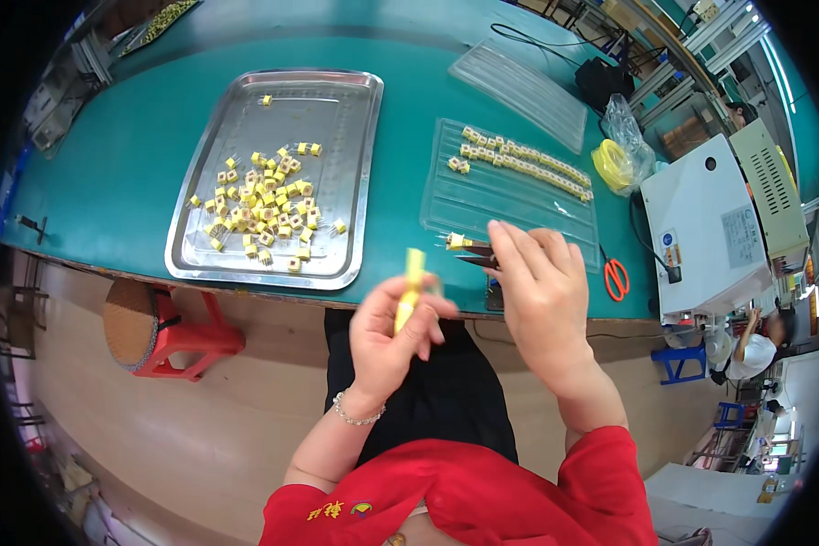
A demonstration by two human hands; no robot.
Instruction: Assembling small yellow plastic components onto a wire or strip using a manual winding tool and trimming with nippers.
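Note:
My left hand (382,337) is closed around a roll of yellow tape, and a strip of the yellow tape (415,266) stands up past its fingers. To its right, my right hand (539,296) grips a dark two-pronged tool (475,260), like pliers or tweezers; the fingers hide most of it. At the tool's tip is a small yellow-wrapped component (458,241) with thin metal pins. The hands are apart, over the near edge of the green table (409,164).
Left of the hands, a metal tray (364,182) holds many similar components (268,196). A clear plastic tray (519,214) carries rows of them; another clear tray (523,86) lies behind. Orange-handled scissors (616,279), yellow tape rolls (614,166) and a white machine (705,232) are rightward.

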